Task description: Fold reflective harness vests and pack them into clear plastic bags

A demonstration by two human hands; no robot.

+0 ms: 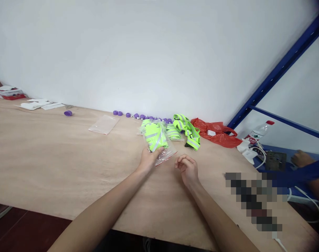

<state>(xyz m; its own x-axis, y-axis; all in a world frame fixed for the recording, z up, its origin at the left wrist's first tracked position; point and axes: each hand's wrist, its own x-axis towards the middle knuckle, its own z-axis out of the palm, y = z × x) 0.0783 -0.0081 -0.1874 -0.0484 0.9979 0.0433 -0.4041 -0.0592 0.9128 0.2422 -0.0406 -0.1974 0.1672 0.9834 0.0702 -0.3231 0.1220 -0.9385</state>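
My left hand (148, 159) pinches the near end of a clear zip bag (156, 139) stuffed with a neon-yellow reflective strap, and the bag lies on the wooden table (57, 161). My right hand (187, 169) hovers just right of the bag with its fingers loosely curled and nothing in them. Behind the bag lie a second bagged strap (173, 132) and a loose neon-yellow reflective strap (189, 131) with a black buckle.
A row of small purple caps (138, 116) lines the wall, with one purple cap (68, 113) apart at the left. An empty clear bag (104, 124) lies mid-table. A red plastic bag (217, 132), a water bottle (259, 133) and another person's hand (301, 159) are at the right.
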